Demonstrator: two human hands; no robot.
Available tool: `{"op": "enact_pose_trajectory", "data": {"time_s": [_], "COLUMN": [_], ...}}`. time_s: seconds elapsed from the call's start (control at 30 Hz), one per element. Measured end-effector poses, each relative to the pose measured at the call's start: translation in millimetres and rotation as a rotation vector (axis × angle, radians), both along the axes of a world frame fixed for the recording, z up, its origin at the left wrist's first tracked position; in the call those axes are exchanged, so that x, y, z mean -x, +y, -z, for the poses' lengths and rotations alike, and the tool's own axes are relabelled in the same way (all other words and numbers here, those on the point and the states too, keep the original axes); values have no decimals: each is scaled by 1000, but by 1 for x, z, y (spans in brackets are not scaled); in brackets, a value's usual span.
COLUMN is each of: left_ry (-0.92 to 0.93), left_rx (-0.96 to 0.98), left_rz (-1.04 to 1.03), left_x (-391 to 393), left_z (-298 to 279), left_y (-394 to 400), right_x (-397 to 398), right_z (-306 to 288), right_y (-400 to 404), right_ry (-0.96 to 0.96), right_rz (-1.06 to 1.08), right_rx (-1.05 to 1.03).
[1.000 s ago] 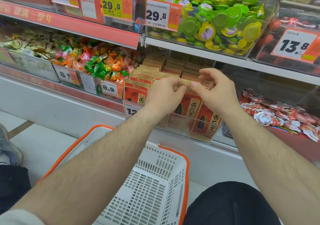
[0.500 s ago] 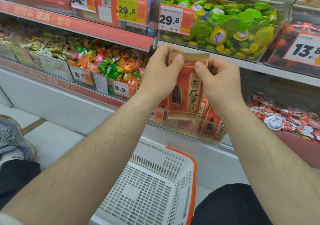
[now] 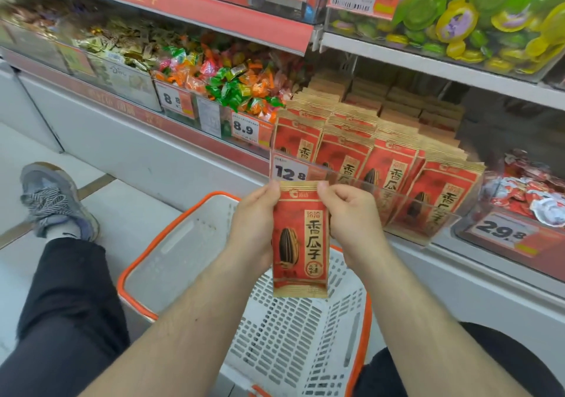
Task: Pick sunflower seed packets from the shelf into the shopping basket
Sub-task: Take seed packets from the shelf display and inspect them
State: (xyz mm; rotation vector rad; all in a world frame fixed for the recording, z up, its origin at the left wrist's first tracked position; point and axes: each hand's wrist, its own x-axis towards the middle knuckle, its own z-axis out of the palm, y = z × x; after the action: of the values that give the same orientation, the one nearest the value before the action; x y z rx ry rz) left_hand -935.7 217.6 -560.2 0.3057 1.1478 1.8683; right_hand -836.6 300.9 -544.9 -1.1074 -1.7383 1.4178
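- Both grips are clamped on 1 sunflower seed packet [image 3: 300, 240]: the left hand [image 3: 253, 228] pinches its top left corner and lies along its left edge, the right hand [image 3: 351, 222] pinches the top right corner, fingers curled behind the right edge.
- Packet hangs upright — long axis vertical, printed face toward the camera, gold seal strip at the top where both pinches sit.
- It is held in the air directly above the white shopping basket [image 3: 183, 244] with the orange rim, its lower end over the open mesh interior; it touches nothing but the hands.
- Key relation, as I judge it: the basket lies straight below the grip, so the coming move is a short drop or lowering, not a reach sideways. Neither hand is clearly nearer.
- Remaining packets [image 3: 394, 164] stand in rows in the clear shelf bin just behind and to the right of the hands, behind the 12.8 price tag [image 3: 289, 172].
- No packet is visible in the basket — so the task looks early.
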Motion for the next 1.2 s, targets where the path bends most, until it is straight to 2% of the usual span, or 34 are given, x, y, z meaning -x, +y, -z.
{"op": "enact_pose_trajectory", "data": {"time_s": [0.2,0.47,0.57,0.73,0.8,0.87,1.03,1.2], "left_ry": [-37,15,17,-59,-72,-64,-21,-89], "left_rx": [13,72,83,91,91,97,113,113], "left_rz": [76,65,49,-6,-17,-3,186,186], "left_x": [3,4,5,14,16,16,9,6], "left_z": [10,17,17,9,6,6,15,17], "left_y": [-10,-12,-13,-10,-7,-7,-12,-13], "right_x": [-2,-9,-16,-32,-33,-33,-31,-36], "right_z": [8,8,9,6,7,8,10,11], "right_y": [-5,-6,-3,-1,0,2,6,8], "right_ry": [67,46,-28,-265,-305,-290,-78,-137], "right_rz": [-54,-99,-184,-452,-478,-467,-350,-466], "right_rx": [141,165,136,128,133,142,334,373]}}
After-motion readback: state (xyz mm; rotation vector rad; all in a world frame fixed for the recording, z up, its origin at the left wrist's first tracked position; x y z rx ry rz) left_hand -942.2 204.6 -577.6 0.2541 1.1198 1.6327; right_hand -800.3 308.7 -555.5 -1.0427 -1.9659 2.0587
